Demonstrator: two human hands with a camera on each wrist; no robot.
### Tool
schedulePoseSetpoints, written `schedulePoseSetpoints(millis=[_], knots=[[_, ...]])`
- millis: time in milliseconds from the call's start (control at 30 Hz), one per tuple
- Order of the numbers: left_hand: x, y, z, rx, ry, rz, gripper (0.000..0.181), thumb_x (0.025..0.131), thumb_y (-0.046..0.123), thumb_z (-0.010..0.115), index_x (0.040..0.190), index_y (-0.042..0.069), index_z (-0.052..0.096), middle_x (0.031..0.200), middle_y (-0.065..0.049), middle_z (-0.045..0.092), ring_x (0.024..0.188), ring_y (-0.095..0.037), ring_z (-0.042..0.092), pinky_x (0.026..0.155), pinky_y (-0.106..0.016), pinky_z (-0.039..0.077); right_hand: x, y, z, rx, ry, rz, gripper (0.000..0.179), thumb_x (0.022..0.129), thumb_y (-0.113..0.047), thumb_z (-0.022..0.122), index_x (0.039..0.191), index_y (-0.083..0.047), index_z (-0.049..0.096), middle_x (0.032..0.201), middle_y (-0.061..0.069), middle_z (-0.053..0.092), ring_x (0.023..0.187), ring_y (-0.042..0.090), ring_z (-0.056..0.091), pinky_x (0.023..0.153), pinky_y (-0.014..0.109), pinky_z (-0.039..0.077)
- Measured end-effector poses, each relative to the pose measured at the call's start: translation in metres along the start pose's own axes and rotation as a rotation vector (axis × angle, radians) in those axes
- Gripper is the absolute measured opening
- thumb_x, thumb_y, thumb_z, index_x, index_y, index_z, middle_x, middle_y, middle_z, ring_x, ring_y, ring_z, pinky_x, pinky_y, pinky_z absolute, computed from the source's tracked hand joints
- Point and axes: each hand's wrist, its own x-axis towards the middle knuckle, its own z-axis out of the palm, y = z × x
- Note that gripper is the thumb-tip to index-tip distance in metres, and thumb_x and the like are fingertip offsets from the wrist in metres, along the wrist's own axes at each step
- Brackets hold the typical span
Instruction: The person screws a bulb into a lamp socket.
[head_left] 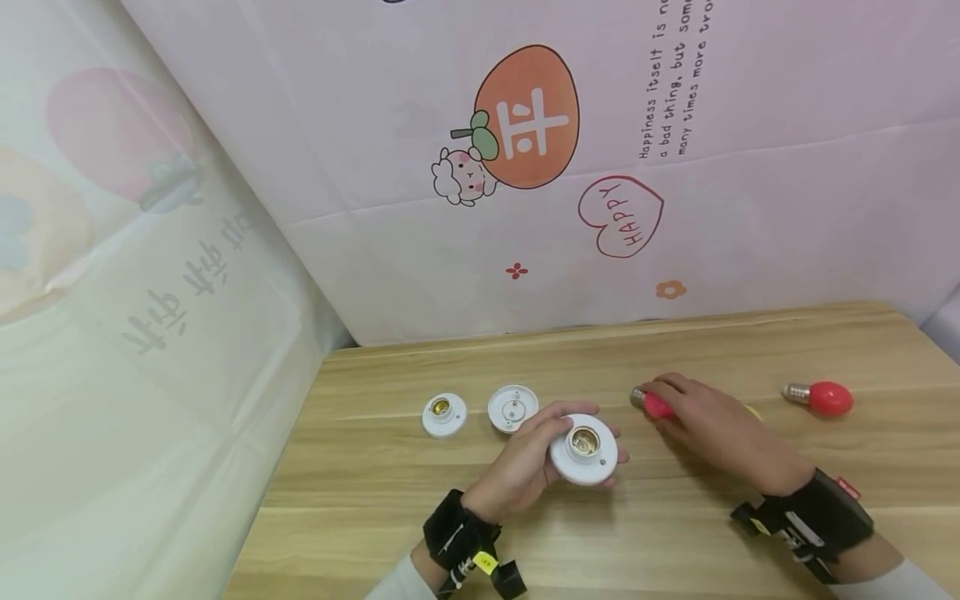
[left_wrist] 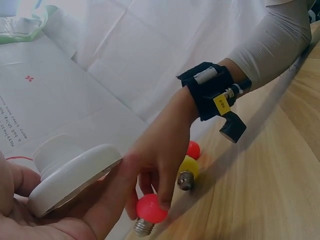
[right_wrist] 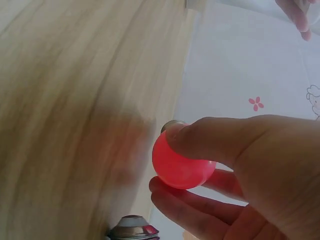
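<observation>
My left hand (head_left: 525,462) holds a round white lamp holder (head_left: 584,450) by its rim, thumb on top and fingers beneath, with its brass-lined socket facing up. To the right, my right hand (head_left: 708,425) pinches a red light bulb (head_left: 657,406) between thumb and fingers; its metal screw base points left. In the right wrist view, the thumb presses on the red bulb (right_wrist: 182,162) near its base. Partly covered by the right hand, a yellow bulb (left_wrist: 188,167) lies on the table.
Left of the hands, a second lamp holder (head_left: 444,415) sits socket up, and a round white piece (head_left: 513,408) shows its hollow side. Another red bulb (head_left: 830,398) lies at the far right. A printed white cloth (head_left: 420,250) hangs behind the wooden table (head_left: 360,500).
</observation>
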Motion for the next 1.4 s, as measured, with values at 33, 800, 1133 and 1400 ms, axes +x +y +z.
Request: schedulePoseSetpoints(millis=[33, 800, 1133, 1400], knots=[[0.000, 0.000, 0.000, -0.001, -0.006, -0.007, 0.037, 0.105, 0.015, 0.028, 0.136, 0.001, 0.042, 0.133, -0.031, 0.050, 0.108, -0.041, 0.059, 0.081, -0.053, 0.055, 0.000, 0.000, 0.000, 0.005, 0.007, -0.001, 0.049, 0.081, -0.019, 0.077, 0.126, -0.004, 0.059, 0.116, 0.015, 0.061, 0.099, 0.031, 0.063, 0.080, 0.052, 0.057], [-0.001, -0.001, -0.002, -0.010, -0.041, -0.037, 0.036, 0.107, 0.020, 0.029, 0.137, 0.003, 0.039, 0.137, -0.030, 0.046, 0.108, -0.044, 0.058, 0.078, -0.052, 0.056, 0.006, -0.010, -0.015, 0.046, 0.131, -0.071, 0.044, 0.078, -0.013, 0.074, 0.121, -0.011, 0.063, 0.116, 0.014, 0.057, 0.101, 0.028, 0.057, 0.081, 0.050, 0.057], [-0.001, -0.003, -0.002, -0.014, -0.043, -0.045, 0.036, 0.107, 0.020, 0.029, 0.137, 0.003, 0.039, 0.136, -0.029, 0.048, 0.108, -0.043, 0.058, 0.079, -0.053, 0.056, 0.007, -0.008, -0.020, 0.037, 0.213, -0.169, 0.049, 0.071, -0.007, 0.081, 0.117, -0.010, 0.064, 0.111, 0.012, 0.058, 0.097, 0.024, 0.057, 0.076, 0.044, 0.058], [0.000, -0.005, -0.002, -0.014, -0.038, -0.040, 0.037, 0.106, 0.019, 0.027, 0.137, 0.003, 0.039, 0.134, -0.028, 0.050, 0.107, -0.043, 0.059, 0.079, -0.053, 0.057, 0.010, -0.015, -0.030, 0.040, 0.241, -0.201, 0.044, 0.085, -0.030, 0.070, 0.124, -0.011, 0.061, 0.114, 0.011, 0.058, 0.100, 0.024, 0.056, 0.079, 0.047, 0.058]])
